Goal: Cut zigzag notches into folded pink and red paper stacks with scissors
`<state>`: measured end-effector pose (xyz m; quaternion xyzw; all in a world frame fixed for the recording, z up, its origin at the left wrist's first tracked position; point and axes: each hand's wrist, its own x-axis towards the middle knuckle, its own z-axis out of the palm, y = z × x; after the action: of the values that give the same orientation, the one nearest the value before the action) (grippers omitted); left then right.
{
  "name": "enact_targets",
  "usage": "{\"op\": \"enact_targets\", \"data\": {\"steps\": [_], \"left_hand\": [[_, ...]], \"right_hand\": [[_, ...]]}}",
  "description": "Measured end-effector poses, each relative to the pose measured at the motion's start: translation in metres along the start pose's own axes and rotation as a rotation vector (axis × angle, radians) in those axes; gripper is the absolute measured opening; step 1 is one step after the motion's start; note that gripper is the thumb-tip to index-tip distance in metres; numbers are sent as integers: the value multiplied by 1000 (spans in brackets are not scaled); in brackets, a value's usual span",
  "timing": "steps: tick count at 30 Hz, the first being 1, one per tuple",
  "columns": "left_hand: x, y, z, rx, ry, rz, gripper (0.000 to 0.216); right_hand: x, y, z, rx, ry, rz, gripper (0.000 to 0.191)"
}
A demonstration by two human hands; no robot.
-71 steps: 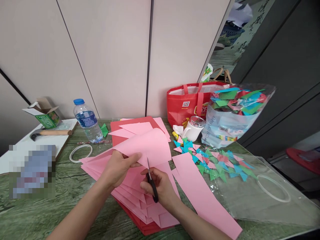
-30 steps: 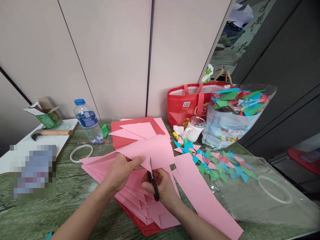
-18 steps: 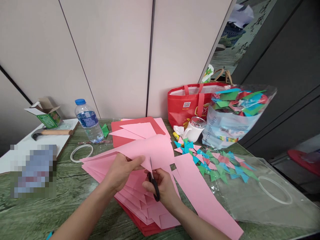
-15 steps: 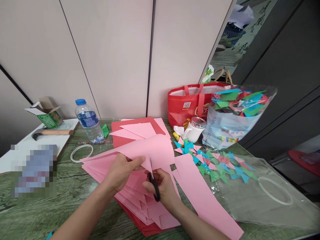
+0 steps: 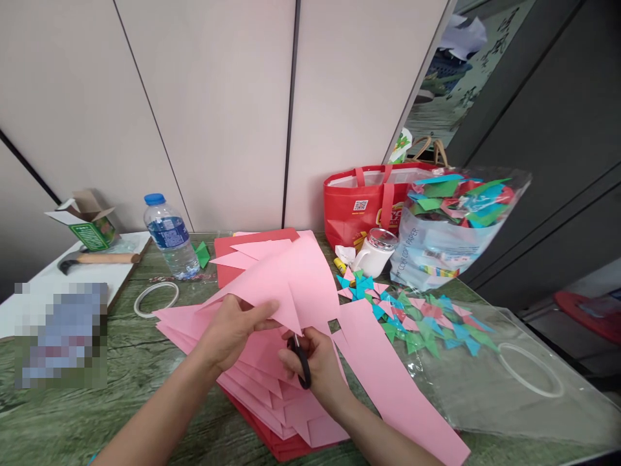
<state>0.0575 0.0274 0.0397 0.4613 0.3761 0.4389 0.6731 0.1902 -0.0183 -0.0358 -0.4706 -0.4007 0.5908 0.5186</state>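
Note:
My left hand point(image 5: 233, 333) pinches the near edge of a curled pink paper sheet point(image 5: 310, 278), thumb on top. In my right hand point(image 5: 317, 366) are scissors with black handles point(image 5: 301, 362); their blades are mostly hidden at the sheet, where a slit runs up from its near edge. Beneath both hands lies a fanned stack of pink sheets point(image 5: 257, 388), with red sheets point(image 5: 286, 450) at the bottom. To the right of my right hand lies a long pink paper strip point(image 5: 392, 382).
Small folded paper pieces point(image 5: 427, 317) lie at right by a clear plastic sleeve point(image 5: 485, 388). Behind stand a white mug point(image 5: 373, 255), a red bag point(image 5: 349, 210) and a bag of paper shapes point(image 5: 436, 246). At left are a water bottle point(image 5: 172, 239), a tape ring point(image 5: 156, 299) and a hammer-like tool point(image 5: 104, 258).
The scissor blades, visible against the sheet before, have dropped mostly out of sight. The curled sheet rises higher at the back, and its slit now shows. My hands stay nearly in place.

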Motion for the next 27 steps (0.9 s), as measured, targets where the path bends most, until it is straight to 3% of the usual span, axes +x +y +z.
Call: {"op": "enact_targets", "data": {"steps": [6,10,16,21,27], "left_hand": [[4,3,-6,11,92,37,23],[3,3,-4,71,151,61,30],[3,5,-3,163,192,111,26],[0,5,-2,254,217,159,21],[-2,5,-1,624,343,268,17]], "right_hand": [[2,0,0,-13,-28,-12,43],[2,-2,-1,30,-126,-62,40],[-2,-9,-3,58,-214,-117,53],[-3,-12,-2,38,-192,-128,39],[-1,-6,-1,119,-119,-89,32]]}}
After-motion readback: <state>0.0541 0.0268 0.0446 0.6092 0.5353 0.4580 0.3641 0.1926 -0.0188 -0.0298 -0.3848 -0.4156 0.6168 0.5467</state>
